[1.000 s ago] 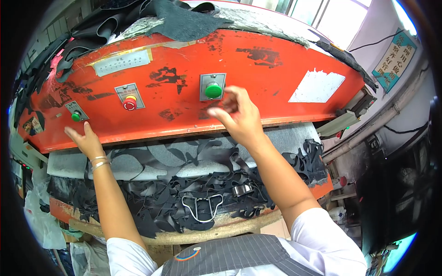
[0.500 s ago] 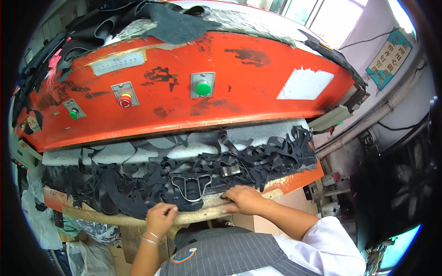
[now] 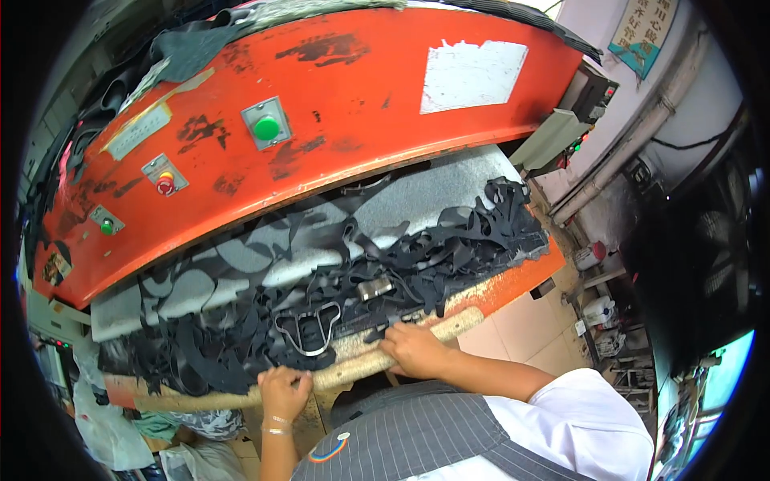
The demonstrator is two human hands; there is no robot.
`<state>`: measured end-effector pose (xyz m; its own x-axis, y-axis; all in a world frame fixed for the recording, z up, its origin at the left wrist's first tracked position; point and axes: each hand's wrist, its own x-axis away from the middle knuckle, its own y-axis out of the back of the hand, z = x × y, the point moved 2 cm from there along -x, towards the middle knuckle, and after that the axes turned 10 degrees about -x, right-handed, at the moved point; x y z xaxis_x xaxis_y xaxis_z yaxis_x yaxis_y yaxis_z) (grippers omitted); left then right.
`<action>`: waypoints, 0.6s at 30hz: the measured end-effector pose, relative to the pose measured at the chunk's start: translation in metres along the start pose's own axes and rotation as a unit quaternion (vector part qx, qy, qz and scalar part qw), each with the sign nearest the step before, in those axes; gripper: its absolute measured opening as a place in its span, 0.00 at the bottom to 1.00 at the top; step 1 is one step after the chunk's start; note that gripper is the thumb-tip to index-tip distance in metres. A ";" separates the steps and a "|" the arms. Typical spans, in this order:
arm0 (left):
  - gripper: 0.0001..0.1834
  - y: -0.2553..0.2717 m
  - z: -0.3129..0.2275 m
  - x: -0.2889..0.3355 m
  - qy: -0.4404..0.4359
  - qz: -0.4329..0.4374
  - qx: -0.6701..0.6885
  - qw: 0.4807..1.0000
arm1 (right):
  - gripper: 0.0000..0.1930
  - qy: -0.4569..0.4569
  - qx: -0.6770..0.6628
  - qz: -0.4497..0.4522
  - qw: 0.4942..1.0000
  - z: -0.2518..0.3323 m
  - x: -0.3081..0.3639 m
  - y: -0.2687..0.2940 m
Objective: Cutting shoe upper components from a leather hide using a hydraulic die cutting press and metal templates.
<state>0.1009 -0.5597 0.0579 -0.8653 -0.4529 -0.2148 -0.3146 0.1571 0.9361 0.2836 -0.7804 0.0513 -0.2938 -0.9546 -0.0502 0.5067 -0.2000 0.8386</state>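
Note:
My left hand (image 3: pixel 283 391) is closed over a worn tan edge bar (image 3: pixel 353 370) along the front of a press, its fingers bent around the rim. Farther right, my right hand (image 3: pixel 415 348) also curls over this bar, its fingertips beside black scraps. Between the hands, just beyond the bar, lies a metal cutting die (image 3: pixel 310 329) with a thin, curved outline. A smaller metal die (image 3: pixel 374 289) sits farther back on a heap of cut black sheet scraps (image 3: pixel 233 337). Neither hand touches the dies.
A big red press beam (image 3: pixel 345 104) with green and red push buttons spans the far side. Beneath it lies a pale cutting board (image 3: pixel 417 196) strewn with black offcuts. Plastic bags (image 3: pixel 112 425) stand at lower left; a dark fan (image 3: pixel 714 240) is at right.
The view has swung to the right and tilted, so the press appears farther left and slanted. Both hands stay on the bar, and the dies keep their places among the scraps.

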 end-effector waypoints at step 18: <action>0.19 -0.114 -0.094 -0.314 -0.062 0.018 0.072 0.995 | 0.10 0.044 0.074 -0.208 0.974 -0.196 -0.229 0.118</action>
<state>0.4451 -0.5175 0.0448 -0.9159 -0.3337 -0.2229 -0.3270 0.2989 0.8965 0.5695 -0.6286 0.0561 -0.3752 -0.8140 -0.4435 0.2339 -0.5461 0.8044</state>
